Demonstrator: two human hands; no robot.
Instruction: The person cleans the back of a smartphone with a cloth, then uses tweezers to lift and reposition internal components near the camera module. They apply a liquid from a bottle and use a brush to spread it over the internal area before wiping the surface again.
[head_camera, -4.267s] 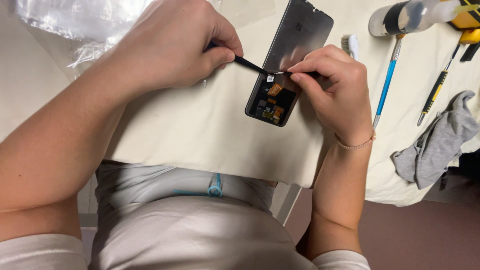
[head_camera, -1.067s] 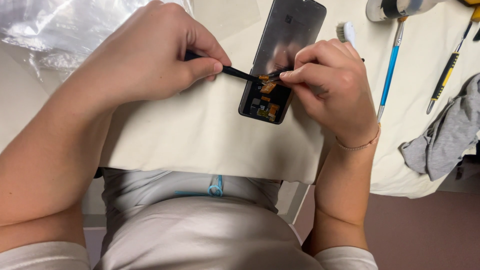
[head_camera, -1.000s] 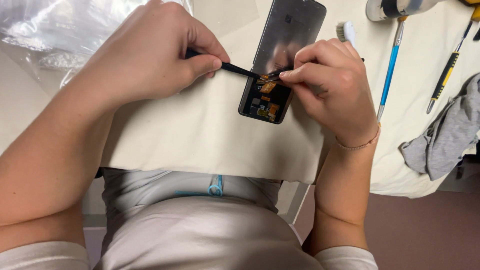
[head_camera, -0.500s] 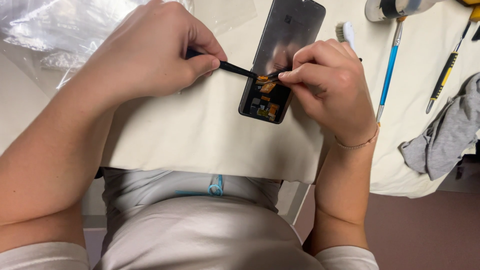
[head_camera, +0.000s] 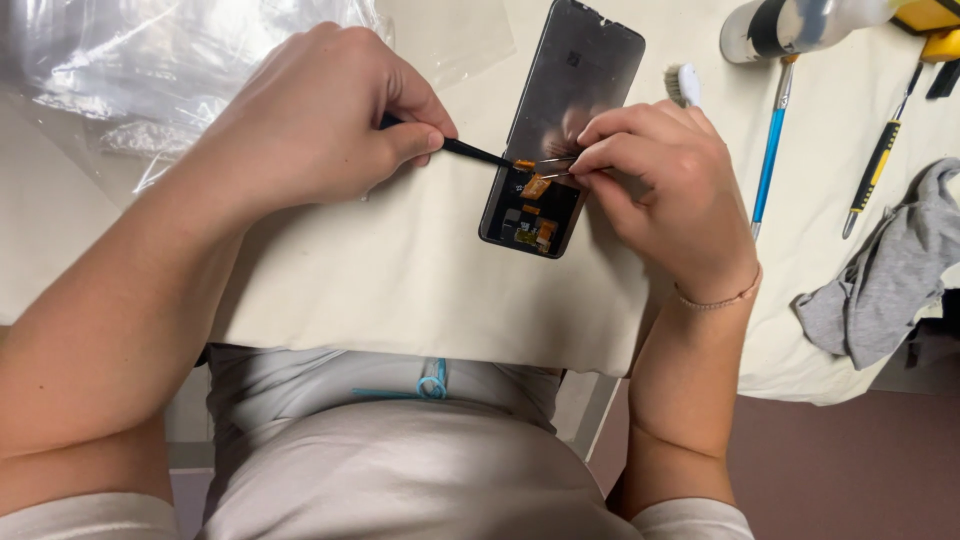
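Note:
A dark phone screen panel lies face down on the cream cloth, its near end showing orange flex cables and small parts. My left hand pinches a thin black pry tool whose tip touches the orange cable. My right hand grips metal tweezers that point left at the same cable. Both tips meet over the panel's lower part.
Crumpled clear plastic lies at the far left. To the right are a white brush, a blue-handled tool, a yellow-and-black screwdriver, a bottle and a grey rag. The table edge runs just before my lap.
Since the oldest frame the view has shifted slightly and both hands sit closer over the cable; in the last second they have hardly moved.

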